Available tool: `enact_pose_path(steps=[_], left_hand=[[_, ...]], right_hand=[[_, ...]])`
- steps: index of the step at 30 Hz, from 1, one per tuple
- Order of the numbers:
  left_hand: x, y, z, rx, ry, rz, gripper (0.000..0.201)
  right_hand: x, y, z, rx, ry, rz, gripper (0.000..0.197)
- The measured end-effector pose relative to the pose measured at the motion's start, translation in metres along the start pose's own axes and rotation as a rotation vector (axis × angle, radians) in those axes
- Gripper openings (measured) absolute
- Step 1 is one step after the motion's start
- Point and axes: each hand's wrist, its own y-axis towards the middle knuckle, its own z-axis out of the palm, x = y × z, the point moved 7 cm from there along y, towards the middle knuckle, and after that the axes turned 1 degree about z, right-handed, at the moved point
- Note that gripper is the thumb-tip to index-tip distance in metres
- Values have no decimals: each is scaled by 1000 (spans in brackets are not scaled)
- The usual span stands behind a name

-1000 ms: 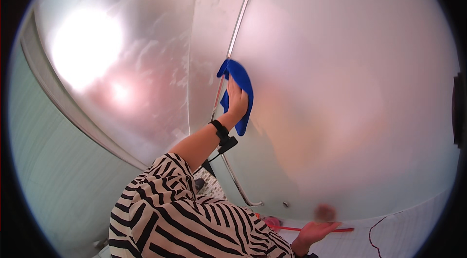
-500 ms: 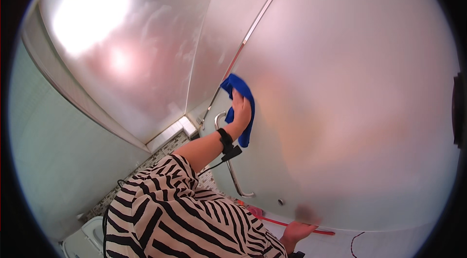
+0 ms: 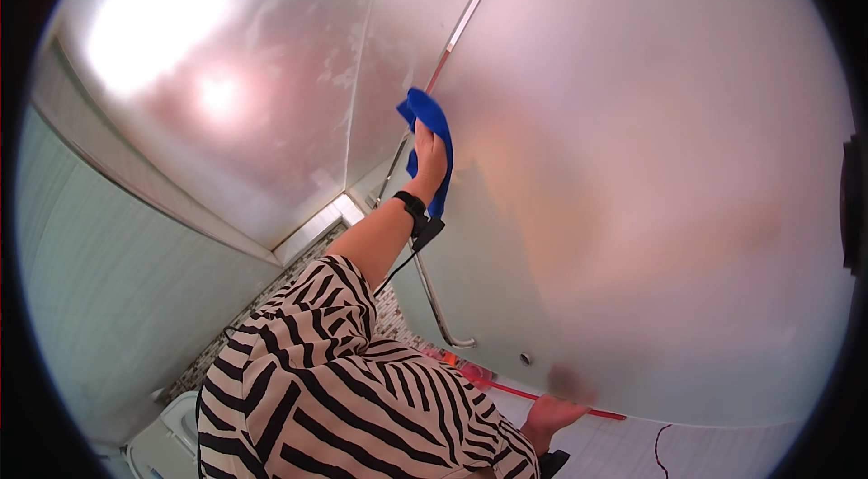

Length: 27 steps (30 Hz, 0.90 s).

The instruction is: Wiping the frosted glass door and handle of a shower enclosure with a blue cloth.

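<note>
My left hand [image 3: 429, 159] holds a blue cloth [image 3: 438, 122] against a large frosted glass panel [image 3: 651, 163], close to its metal edge strip. The cloth wraps round the outside of the fingers and hangs down beside the wrist, hiding part of the grip. A black band with a small box and a cable sits on that wrist. At the lower right, my right hand [image 3: 551, 413] is closed round the panel's lower edge. A dark blur through the glass there looks like its fingers. A curved metal handle [image 3: 436, 312] is fixed to the panel below my left forearm.
A second shiny panel [image 3: 262, 99] with smeary marks and a bright glare stands at the upper left. A thin red bar [image 3: 506, 387] runs by the panel's lower edge. A white toilet [image 3: 172, 443] is at the lower left, and mosaic tiles [image 3: 389, 316] show below.
My left hand has moved the blue cloth up and slightly left along the glass. My right hand stays at the lower edge, and the whole view has shifted a little.
</note>
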Motion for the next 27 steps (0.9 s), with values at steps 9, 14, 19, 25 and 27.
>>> enact_pose_path(steps=[9, 14, 19, 25, 27], left_hand=[[-53, -139, 41, 243, 71, -103, 51], [-134, -174, 42, 500, 130, 358, 65], [-103, -92, 50, 271, 122, 247, 58], [-62, -32, 41, 204, 42, 118, 56], [-48, -38, 43, 210, 47, -21, 56]], right_hand=[[-10, 16, 8, 3, 3, 122, 49], [-4, 14, 24, -39, -14, 134, 51], [-7, 11, 32, -7, -38, 149, 51], [-23, 10, 45, 64, -44, 153, 53], [-28, 15, 46, 79, -38, 150, 54]])
